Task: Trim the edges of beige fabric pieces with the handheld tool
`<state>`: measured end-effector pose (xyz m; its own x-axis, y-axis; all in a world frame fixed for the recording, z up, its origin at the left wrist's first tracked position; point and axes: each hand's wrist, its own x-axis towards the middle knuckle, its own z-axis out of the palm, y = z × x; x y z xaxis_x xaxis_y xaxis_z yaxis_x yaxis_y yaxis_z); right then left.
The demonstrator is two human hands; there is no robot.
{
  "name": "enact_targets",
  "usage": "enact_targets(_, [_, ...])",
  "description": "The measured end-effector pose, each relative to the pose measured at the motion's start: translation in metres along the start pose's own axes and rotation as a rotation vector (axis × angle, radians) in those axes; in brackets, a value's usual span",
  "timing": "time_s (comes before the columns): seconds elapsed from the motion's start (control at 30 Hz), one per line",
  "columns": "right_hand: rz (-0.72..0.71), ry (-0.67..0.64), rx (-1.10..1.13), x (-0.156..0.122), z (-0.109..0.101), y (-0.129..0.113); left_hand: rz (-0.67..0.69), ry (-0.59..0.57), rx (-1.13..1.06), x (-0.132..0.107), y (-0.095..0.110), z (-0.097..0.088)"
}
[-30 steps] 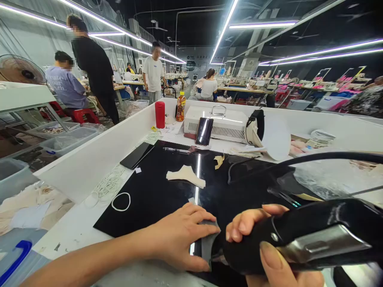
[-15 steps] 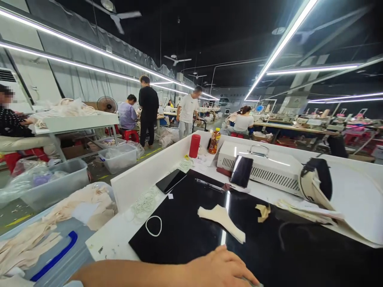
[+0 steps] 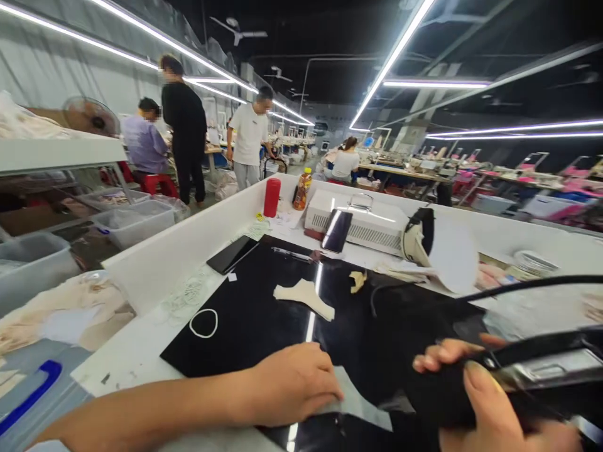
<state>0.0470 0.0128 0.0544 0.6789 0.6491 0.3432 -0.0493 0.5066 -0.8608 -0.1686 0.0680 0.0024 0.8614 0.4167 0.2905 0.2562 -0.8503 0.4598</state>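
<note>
My left hand (image 3: 287, 384) lies curled on the near edge of a glossy black mat (image 3: 264, 301), its fingers pressing down a thin grey fabric piece (image 3: 360, 405). My right hand (image 3: 485, 408) is wrapped round a black hand tool (image 3: 527, 376) with a metal nozzle and a black cable (image 3: 532, 285), held low at the right, just right of the grey piece. Farther out on the mat lie a beige cut piece (image 3: 306, 297) and a small tan scrap (image 3: 358, 280).
A white elastic ring (image 3: 203, 322), a dark phone (image 3: 232, 254), a pen (image 3: 292, 253), a white machine (image 3: 358, 220), a red flask (image 3: 272, 197) and a bottle (image 3: 302, 189) stand on the white walled table (image 3: 179, 251). Bins sit left; several people work behind.
My view tipped up half a second ago, hiding the right hand, and has dropped back. The tool has moved right, off the grey piece, which now lies flatter under my left fingers.
</note>
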Motion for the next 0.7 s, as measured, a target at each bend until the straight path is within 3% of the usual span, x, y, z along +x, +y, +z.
enact_targets(0.1, [-0.004,-0.005,0.017,-0.02,0.024,-0.02,-0.034,0.027,-0.1,-0.001,0.0,-0.003])
enact_targets(0.23, [0.0,-0.086,0.049,-0.029,0.035,-0.019,0.007,0.018,-0.17,0.0,-0.001,-0.007])
enact_targets(0.43, [0.027,-0.178,0.016,-0.039,0.034,-0.006,-0.009,-0.016,-0.175,0.0,0.003,-0.01])
enact_targets(0.7, [0.03,-0.246,0.011,-0.043,0.022,-0.007,-0.008,-0.008,-0.187,0.0,0.003,-0.01])
